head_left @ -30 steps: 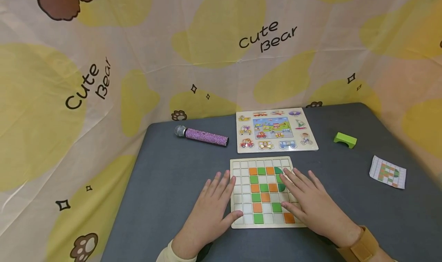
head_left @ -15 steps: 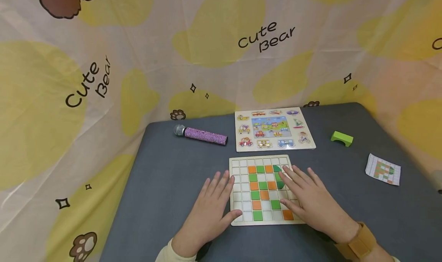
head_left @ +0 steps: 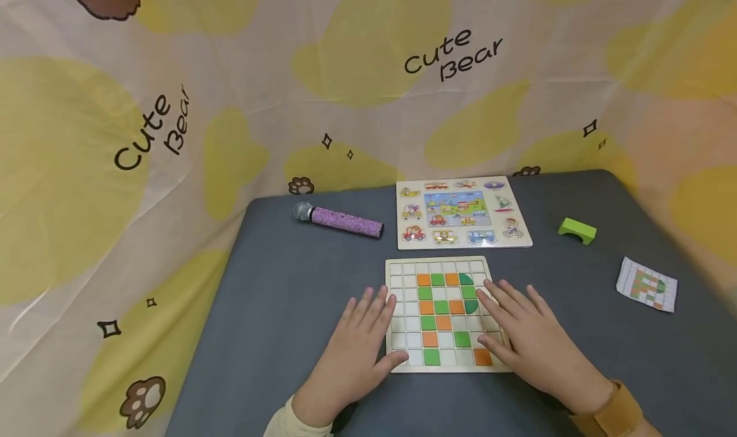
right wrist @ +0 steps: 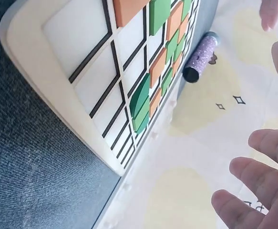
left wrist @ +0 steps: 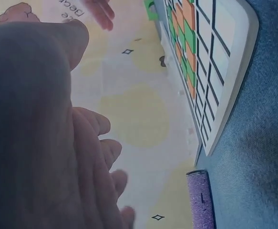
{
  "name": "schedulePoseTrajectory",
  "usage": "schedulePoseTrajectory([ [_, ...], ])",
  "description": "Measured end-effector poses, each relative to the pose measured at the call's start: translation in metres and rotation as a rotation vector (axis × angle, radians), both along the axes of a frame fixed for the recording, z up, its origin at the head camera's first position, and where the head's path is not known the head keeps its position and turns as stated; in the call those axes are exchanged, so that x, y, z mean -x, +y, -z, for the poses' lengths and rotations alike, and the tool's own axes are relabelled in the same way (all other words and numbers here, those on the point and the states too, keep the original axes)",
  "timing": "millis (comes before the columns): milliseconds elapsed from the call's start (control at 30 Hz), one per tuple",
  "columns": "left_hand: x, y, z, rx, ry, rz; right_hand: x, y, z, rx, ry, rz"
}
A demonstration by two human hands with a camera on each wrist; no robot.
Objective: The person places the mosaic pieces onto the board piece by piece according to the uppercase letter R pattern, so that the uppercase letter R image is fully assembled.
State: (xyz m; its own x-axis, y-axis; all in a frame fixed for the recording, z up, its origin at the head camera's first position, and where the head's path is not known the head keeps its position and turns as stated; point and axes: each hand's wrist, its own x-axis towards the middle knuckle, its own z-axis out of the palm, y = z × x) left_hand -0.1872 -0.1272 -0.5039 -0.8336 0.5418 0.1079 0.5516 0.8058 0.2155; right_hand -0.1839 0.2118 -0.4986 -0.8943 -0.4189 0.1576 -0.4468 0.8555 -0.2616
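Observation:
A pale wooden grid board [head_left: 411,322] lies flat on the table, with orange and green square tiles and rounded dark green pieces [head_left: 471,306] set in its cells. Over its left edge is my left hand [head_left: 354,347], fingers extended and holding nothing. My right hand [head_left: 532,341] is spread over the right edge, also holding nothing, and hides some cells there. Both wrist views show a gap between the fingers and the board. An orange tile [head_left: 482,357] sits in the bottom row near my right thumb.
Behind the board lies a vehicle picture puzzle [head_left: 457,237]. A glittery purple microphone [head_left: 347,222] is at the back left. To the right are a green arch block [head_left: 578,230] and a small pattern card [head_left: 647,285]. A printed cloth [head_left: 357,53] hangs behind the table.
My right hand has shifted slightly to the right, uncovering more of the rounded dark green pieces. The left hand stays nearly still, and the tiles have not moved.

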Motion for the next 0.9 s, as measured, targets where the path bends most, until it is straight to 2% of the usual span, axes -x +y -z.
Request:
schedulePoseTrajectory([
  [167,0.000,-0.002,-0.003,0.006,0.007,-0.015,0.003,-0.002,0.001,-0.019,-0.013,-0.024],
  [333,-0.001,-0.002,-0.005,0.027,0.013,-0.032,0.006,-0.006,0.002,-0.043,0.041,-0.046],
  [400,-0.001,-0.003,-0.004,0.029,0.018,-0.034,0.007,-0.008,0.002,-0.050,0.031,-0.048],
  [533,-0.009,-0.011,-0.003,0.013,-0.018,-0.068,0.010,-0.016,0.002,-0.042,-0.018,-0.079],
  [667,-0.009,-0.013,0.000,0.009,0.019,-0.072,0.013,-0.017,0.001,-0.031,0.015,-0.092],
  [800,-0.005,-0.009,-0.001,0.058,0.075,-0.054,0.013,-0.014,0.003,-0.020,0.048,-0.085],
  [900,-0.008,-0.008,-0.002,0.073,0.054,-0.055,0.011,-0.016,0.005,-0.011,0.025,-0.092],
])
